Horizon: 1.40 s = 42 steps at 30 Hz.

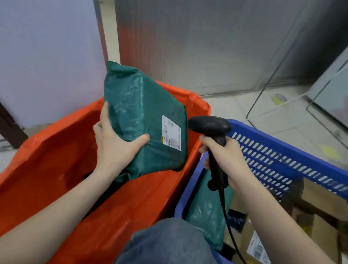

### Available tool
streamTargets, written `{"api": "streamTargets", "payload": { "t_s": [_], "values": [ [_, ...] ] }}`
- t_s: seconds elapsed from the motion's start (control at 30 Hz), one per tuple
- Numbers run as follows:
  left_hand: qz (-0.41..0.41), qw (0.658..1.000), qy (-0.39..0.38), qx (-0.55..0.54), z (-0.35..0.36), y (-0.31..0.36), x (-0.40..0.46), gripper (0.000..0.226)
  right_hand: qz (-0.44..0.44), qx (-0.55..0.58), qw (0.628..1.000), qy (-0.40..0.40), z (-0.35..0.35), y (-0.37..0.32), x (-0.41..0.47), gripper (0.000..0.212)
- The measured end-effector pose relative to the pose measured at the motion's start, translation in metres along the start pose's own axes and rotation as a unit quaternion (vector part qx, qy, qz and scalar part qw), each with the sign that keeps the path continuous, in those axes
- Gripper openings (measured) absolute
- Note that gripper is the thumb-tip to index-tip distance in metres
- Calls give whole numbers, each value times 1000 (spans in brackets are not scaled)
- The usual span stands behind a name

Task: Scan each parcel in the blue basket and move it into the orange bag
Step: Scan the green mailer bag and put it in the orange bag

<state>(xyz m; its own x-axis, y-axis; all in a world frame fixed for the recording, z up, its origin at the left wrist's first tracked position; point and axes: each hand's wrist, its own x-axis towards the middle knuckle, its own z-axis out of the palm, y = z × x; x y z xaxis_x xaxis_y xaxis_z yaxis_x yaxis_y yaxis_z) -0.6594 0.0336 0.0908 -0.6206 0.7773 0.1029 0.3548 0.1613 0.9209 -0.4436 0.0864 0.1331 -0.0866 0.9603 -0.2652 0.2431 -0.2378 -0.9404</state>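
The left hand clamps a green poly mailer above the open orange bag. The right hand is wrapped around a black barcode scanner over the blue basket, which holds cardboard boxes and another green mailer.

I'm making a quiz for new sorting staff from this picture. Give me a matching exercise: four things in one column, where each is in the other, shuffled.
Things:
1. green parcel
2. scanner
3. cardboard boxes
4. orange bag

Places:
A. in the right hand
B. in the blue basket
C. left of the basket
D. in the left hand, over the bag

Pairs: 1-D, 2-A, 3-B, 4-C
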Motion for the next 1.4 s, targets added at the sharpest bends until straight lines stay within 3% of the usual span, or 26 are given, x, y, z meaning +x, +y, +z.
{"api": "streamTargets", "payload": {
  "t_s": [0.27,0.4,0.6,0.77,0.83,0.97,1.23,1.4],
  "values": [
    [-156,984,32,-82,54,-54,8,104,48,-13,998,-41,40,40,59,10],
    [-184,979,29,-84,71,-79,15,107,54,2,995,-82,55,37,84,9],
    [-205,974,5,-94,82,-113,22,106,97,-62,983,-140,87,48,106,10],
    [-231,965,-23,-118,92,-112,9,101,110,-10,987,-118,84,46,113,16],
    [-306,943,14,-131,75,-173,15,99,155,-40,976,-146,145,69,128,19],
    [-332,933,-46,-130,82,-186,-6,99,182,-67,975,-110,138,76,129,27],
    [-352,924,-115,-95,81,-219,-24,102,211,-98,965,-120,147,99,127,27],
    [-409,906,-78,-74,73,-205,-14,109,217,-100,963,-122,145,103,122,24]
  ]
}}
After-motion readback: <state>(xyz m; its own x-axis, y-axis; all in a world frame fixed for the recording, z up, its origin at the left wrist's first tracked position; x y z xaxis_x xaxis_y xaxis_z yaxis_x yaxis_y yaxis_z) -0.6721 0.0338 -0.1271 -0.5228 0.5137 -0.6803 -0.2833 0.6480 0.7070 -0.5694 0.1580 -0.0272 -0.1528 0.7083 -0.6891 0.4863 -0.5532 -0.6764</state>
